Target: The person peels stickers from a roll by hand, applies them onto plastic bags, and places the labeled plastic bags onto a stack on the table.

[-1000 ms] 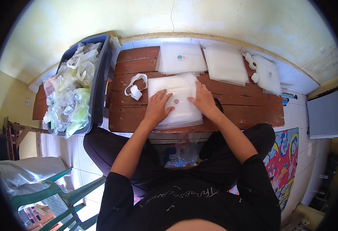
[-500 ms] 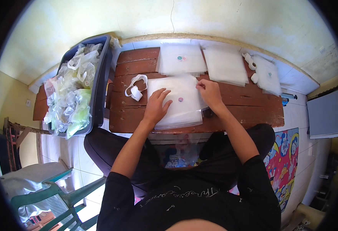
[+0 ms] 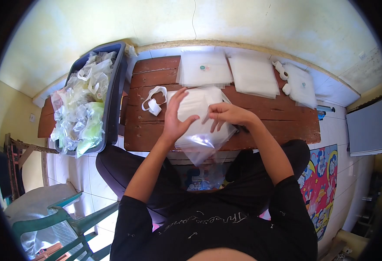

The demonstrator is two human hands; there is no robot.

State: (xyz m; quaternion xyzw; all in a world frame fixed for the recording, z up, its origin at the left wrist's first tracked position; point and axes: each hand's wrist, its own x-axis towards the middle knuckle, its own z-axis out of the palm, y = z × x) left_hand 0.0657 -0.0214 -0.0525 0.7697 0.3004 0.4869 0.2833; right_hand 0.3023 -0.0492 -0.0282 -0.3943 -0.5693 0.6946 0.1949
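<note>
In the middle of the low wooden table (image 3: 278, 117) lies a stack of clear plastic bags (image 3: 193, 99). My right hand (image 3: 231, 115) pinches the upper edge of one clear plastic bag (image 3: 203, 142), which is lifted off the stack, with its shiny lower corner hanging past the table's front edge. Beside it, my left hand (image 3: 175, 121) is open over the stack's left side, thumb and fingers spread. A roll of white ribbon or tape (image 3: 154, 107) with a loose loop sits just left of the stack.
Further stacks of plastic bags (image 3: 204, 69) (image 3: 254, 74) (image 3: 301, 85) lie along the table's back and right, with small white rolls (image 3: 281, 70) between two of them. A dark tub (image 3: 118, 82) full of crumpled plastic stands left. A green chair (image 3: 60, 217) is lower left.
My right hand has moved left and toward me, drawing one plastic bag up from the stack. The left hand has lifted off the stack and turned, its fingers pointing upward.
</note>
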